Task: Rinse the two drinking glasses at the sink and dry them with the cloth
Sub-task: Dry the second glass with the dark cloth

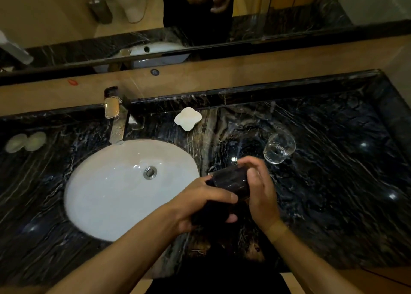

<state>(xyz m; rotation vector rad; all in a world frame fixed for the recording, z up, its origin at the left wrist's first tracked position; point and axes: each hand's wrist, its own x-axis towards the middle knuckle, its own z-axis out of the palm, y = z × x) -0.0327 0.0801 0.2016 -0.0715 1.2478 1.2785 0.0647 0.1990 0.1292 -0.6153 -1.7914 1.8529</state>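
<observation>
One clear drinking glass (230, 181) lies sideways between my hands, just right of the sink. A dark cloth (209, 213) is stuffed into and around its near end. My left hand (200, 204) grips the cloth at that end. My right hand (259, 184) curls round the glass's far side. The second drinking glass (279, 148) lies tipped on the black marble counter, further back to the right and apart from both hands.
The white oval sink (106, 182) with a chrome drain sits at the left, under a chrome tap (116, 120) with no water running. A white soap dish (188, 118) stands behind the sink; two pale soaps (25, 141) lie far left. A mirror runs along the back.
</observation>
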